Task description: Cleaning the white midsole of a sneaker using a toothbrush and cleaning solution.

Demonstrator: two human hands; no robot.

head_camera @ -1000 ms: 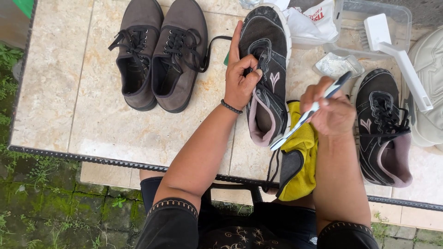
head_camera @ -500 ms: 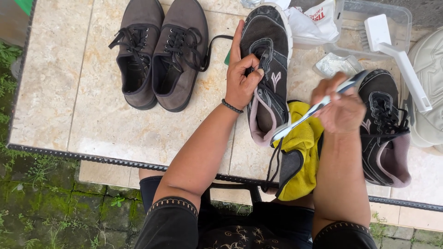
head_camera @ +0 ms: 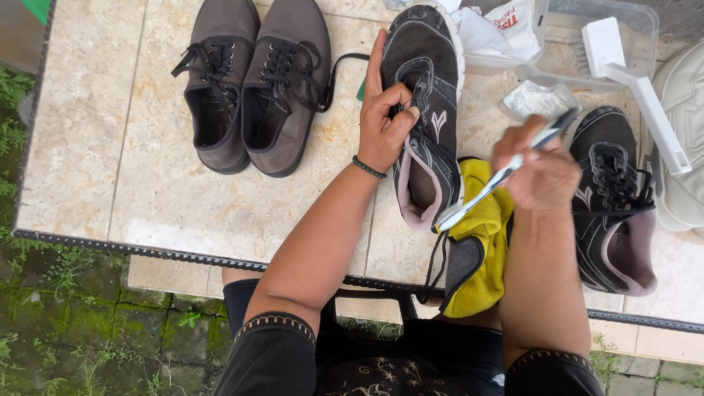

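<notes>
Left hand (head_camera: 385, 121) steadies sneaker (head_camera: 425, 110); right hand (head_camera: 543, 172), blurred, grips toothbrush (head_camera: 499, 176).

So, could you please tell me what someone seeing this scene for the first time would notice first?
Most likely the two hands at the centre: the left hand grips a black sports shoe on the stone table, while the right hand holds a toothbrush angled at the shoe's heel. Just below hangs a bright yellow cloth, and a pair of grey lace-up shoes stands at the upper left.
</notes>
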